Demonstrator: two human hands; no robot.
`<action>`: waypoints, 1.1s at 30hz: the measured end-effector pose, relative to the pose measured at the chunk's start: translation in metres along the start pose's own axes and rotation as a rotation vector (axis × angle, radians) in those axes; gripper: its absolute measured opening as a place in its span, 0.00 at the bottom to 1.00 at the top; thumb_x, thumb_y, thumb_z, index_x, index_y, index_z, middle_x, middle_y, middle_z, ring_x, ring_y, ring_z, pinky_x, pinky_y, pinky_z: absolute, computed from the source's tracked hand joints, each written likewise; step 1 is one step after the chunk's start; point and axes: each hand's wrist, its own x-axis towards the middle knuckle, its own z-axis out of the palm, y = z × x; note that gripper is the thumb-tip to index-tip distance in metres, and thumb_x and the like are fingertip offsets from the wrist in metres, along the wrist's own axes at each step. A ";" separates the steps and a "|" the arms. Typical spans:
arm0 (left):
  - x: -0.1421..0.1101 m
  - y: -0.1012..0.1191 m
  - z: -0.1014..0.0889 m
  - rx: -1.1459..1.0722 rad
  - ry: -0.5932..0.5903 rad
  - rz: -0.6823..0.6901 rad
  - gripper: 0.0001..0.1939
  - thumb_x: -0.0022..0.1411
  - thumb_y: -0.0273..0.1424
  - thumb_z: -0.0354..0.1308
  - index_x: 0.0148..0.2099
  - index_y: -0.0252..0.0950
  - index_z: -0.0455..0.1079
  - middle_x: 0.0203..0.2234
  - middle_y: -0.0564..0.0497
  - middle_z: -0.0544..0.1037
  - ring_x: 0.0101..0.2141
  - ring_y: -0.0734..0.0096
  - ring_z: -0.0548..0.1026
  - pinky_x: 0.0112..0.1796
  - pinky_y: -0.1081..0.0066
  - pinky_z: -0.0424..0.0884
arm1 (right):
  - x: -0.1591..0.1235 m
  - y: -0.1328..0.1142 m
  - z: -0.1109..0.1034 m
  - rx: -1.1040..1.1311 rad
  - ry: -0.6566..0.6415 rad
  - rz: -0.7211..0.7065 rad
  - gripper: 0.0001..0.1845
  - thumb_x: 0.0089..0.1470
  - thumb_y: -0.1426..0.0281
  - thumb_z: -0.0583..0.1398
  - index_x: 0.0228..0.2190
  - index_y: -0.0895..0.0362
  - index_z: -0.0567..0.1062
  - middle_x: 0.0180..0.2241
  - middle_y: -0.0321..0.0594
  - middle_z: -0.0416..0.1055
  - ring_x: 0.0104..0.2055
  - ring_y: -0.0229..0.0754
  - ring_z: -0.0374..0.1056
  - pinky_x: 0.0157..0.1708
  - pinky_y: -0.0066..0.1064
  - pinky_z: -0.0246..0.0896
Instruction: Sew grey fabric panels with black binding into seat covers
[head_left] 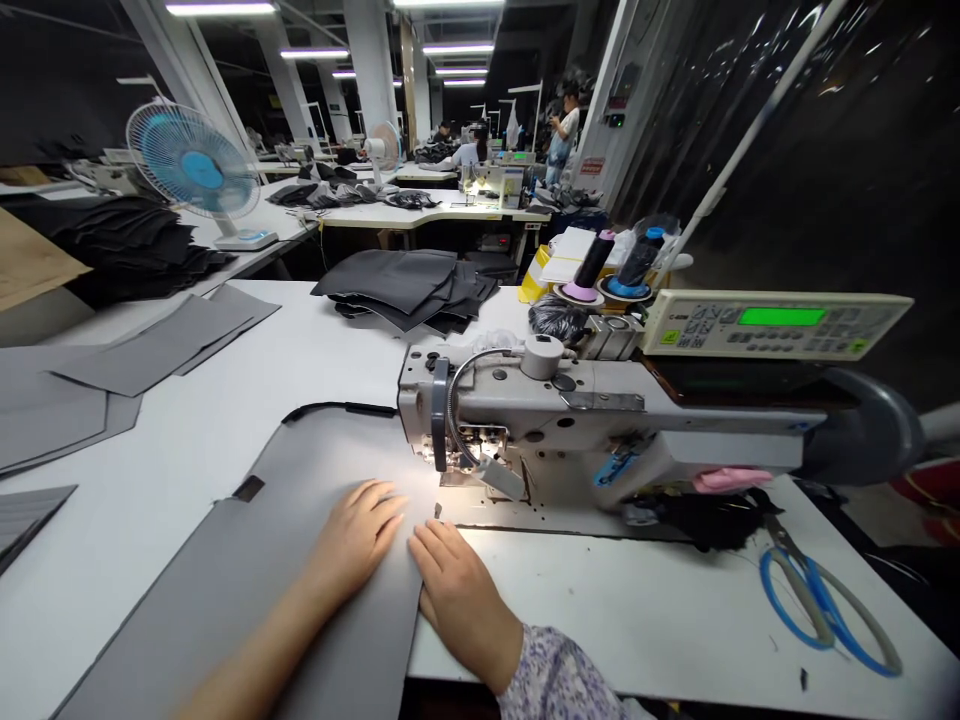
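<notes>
A large grey fabric panel (247, 580) lies across the white table, its far end by the needle area of a sewing machine (600, 400). Black trim (341, 408) runs along its far edge, and a small dark patch (249, 488) shows at its left side. My left hand (364, 530) rests flat on the panel with fingers stretched out, just left of the machine's lit plate. At the panel's right edge, my right hand (461, 590) has its fingers closed over the border, with the thumb tucked low and partly hidden. The needle is hidden behind the machine's guard.
Blue-handled scissors (825, 600) lie at the right. Grey panels (150, 350) spread at the left; black pieces (405, 285) are stacked behind. Thread cones (592, 265) and a control panel (780, 325) top the machine. A fan (199, 165) and people (562, 135) are farther back.
</notes>
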 end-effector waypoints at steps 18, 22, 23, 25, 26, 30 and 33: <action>0.047 0.000 0.007 -0.030 0.004 -0.072 0.15 0.68 0.32 0.51 0.51 0.41 0.77 0.52 0.45 0.78 0.51 0.55 0.74 0.53 0.53 0.69 | 0.032 0.029 -0.015 -0.036 0.061 0.024 0.32 0.48 0.84 0.54 0.56 0.63 0.70 0.57 0.49 0.70 0.59 0.52 0.63 0.65 0.47 0.57; 0.052 -0.003 0.009 -0.019 0.000 -0.070 0.16 0.68 0.32 0.51 0.52 0.40 0.77 0.51 0.45 0.78 0.51 0.54 0.74 0.53 0.53 0.69 | 0.036 0.032 -0.012 -0.036 0.078 0.027 0.33 0.47 0.85 0.52 0.56 0.64 0.70 0.57 0.49 0.70 0.58 0.53 0.63 0.64 0.48 0.58; 0.053 -0.004 0.009 -0.016 0.002 -0.066 0.16 0.68 0.32 0.51 0.52 0.40 0.77 0.50 0.44 0.79 0.51 0.54 0.74 0.53 0.53 0.69 | 0.036 0.032 -0.011 -0.037 0.078 0.027 0.33 0.47 0.85 0.52 0.56 0.64 0.70 0.57 0.49 0.70 0.58 0.53 0.63 0.64 0.48 0.58; 0.056 -0.005 0.008 -0.009 0.012 -0.058 0.16 0.68 0.31 0.51 0.51 0.41 0.77 0.50 0.44 0.79 0.50 0.54 0.74 0.53 0.54 0.69 | 0.036 0.033 -0.010 -0.043 0.085 0.028 0.34 0.47 0.86 0.52 0.56 0.65 0.70 0.58 0.50 0.69 0.58 0.53 0.63 0.64 0.48 0.58; 0.057 -0.004 0.007 -0.007 0.017 -0.052 0.16 0.68 0.31 0.50 0.51 0.41 0.77 0.50 0.44 0.79 0.50 0.55 0.74 0.53 0.54 0.69 | 0.036 0.033 -0.009 -0.043 0.090 0.029 0.34 0.47 0.86 0.52 0.56 0.65 0.70 0.58 0.51 0.69 0.58 0.53 0.63 0.63 0.47 0.59; 0.048 0.014 -0.004 0.026 -0.005 -0.043 0.16 0.68 0.32 0.49 0.50 0.41 0.77 0.46 0.45 0.79 0.46 0.55 0.74 0.49 0.55 0.70 | 0.037 0.035 -0.009 0.029 0.142 0.058 0.31 0.48 0.86 0.53 0.54 0.63 0.72 0.55 0.49 0.71 0.55 0.51 0.64 0.59 0.44 0.62; 0.032 0.041 -0.013 0.019 -0.082 -0.020 0.20 0.66 0.37 0.53 0.57 0.39 0.73 0.48 0.43 0.78 0.46 0.54 0.73 0.48 0.57 0.70 | 0.044 0.040 -0.008 0.127 0.167 0.122 0.24 0.48 0.84 0.57 0.46 0.57 0.76 0.47 0.44 0.75 0.48 0.48 0.68 0.51 0.40 0.66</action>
